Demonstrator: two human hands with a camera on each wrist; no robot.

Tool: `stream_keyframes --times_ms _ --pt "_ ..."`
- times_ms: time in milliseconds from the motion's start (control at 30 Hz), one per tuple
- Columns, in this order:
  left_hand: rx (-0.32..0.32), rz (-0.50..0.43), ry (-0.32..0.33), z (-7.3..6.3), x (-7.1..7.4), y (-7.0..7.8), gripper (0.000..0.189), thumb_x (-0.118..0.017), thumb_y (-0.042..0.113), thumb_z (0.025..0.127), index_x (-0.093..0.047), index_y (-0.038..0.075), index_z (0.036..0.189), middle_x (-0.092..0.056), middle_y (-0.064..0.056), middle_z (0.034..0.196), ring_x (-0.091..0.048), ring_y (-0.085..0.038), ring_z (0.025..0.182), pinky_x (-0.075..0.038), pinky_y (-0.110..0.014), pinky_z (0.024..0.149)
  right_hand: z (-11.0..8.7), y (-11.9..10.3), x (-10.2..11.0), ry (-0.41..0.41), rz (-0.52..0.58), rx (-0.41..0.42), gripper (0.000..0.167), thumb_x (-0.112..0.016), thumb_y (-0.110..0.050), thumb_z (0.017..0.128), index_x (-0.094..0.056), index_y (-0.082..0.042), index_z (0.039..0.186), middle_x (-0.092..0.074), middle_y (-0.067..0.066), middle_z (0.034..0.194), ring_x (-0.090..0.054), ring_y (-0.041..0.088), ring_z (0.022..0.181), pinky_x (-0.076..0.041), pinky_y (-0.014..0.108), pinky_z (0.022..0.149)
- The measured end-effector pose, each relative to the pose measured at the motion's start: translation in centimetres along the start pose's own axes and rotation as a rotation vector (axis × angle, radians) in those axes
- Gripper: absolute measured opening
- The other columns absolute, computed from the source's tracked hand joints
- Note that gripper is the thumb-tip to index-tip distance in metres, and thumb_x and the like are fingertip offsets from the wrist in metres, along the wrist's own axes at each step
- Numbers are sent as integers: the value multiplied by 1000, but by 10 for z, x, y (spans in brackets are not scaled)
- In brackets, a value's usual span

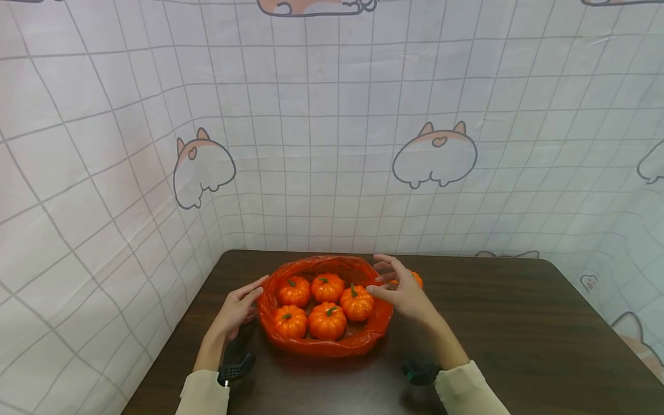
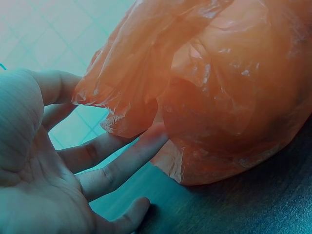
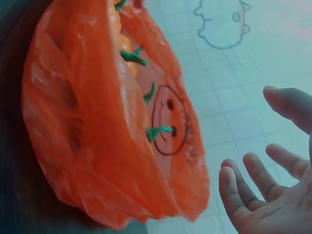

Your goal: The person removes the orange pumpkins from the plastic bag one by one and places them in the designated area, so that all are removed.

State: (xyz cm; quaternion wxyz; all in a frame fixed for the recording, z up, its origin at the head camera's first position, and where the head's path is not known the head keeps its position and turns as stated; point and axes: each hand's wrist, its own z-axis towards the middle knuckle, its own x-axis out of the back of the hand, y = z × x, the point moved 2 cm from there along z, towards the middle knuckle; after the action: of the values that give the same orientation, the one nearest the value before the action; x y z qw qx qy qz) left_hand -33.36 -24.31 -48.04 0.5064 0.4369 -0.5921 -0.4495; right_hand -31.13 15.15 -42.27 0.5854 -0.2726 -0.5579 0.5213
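Five small, round, shiny orange pumpkins with green stems [image 1: 328, 323] sit inside the wide-open, crinkly red-orange plastic bag [image 1: 337, 347] on the dark brown wooden table [image 1: 508, 323], so that part looks done. The left hand [image 1: 234, 311] has its fingers stretched out to touch the bag's left edge, but the plastic hides some fingertips, so I cannot tell if they pinch it. The right hand [image 1: 407, 294] is empty, its fingers spread wide near the right edge, and behind it peeks another orange pumpkin [image 1: 418, 280], which seems left outside.
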Motion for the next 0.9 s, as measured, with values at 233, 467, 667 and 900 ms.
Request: stream_keyframes --times_ms 233,467,667,900 --pt "14 2 7 1 1 -3 45 -51 34 108 -51 24 152 -46 -17 158 -67 -36 122 -46 -62 109 1 5 -17 -48 7 -9 73 -78 -24 92 -41 -13 153 -46 23 150 -55 40 123 -51 53 104" --pt "9 -3 -8 -2 1 0 46 -50 33 109 -50 23 153 -45 -17 159 -62 -40 129 -45 -63 110 1 13 -28 -59 -57 -7 72 -78 -22 92 -41 -12 153 -50 24 147 -57 39 124 -50 56 106" --pt "3 -5 -13 -2 2 1 46 -49 31 109 -49 21 154 -45 -17 159 -64 -38 126 -46 -62 109 0 16 -33 -51 -75 -36 74 -79 -21 91 -41 -13 153 -49 22 149 -54 40 129 -48 57 108" --pt "6 3 -17 -1 4 -1 45 -49 34 109 -50 23 153 -46 -16 159 -61 -40 129 -44 -64 110 0 20 -39 -42 -93 -86 73 -79 -20 90 -43 -11 153 -46 19 154 -48 41 139 -41 59 115"
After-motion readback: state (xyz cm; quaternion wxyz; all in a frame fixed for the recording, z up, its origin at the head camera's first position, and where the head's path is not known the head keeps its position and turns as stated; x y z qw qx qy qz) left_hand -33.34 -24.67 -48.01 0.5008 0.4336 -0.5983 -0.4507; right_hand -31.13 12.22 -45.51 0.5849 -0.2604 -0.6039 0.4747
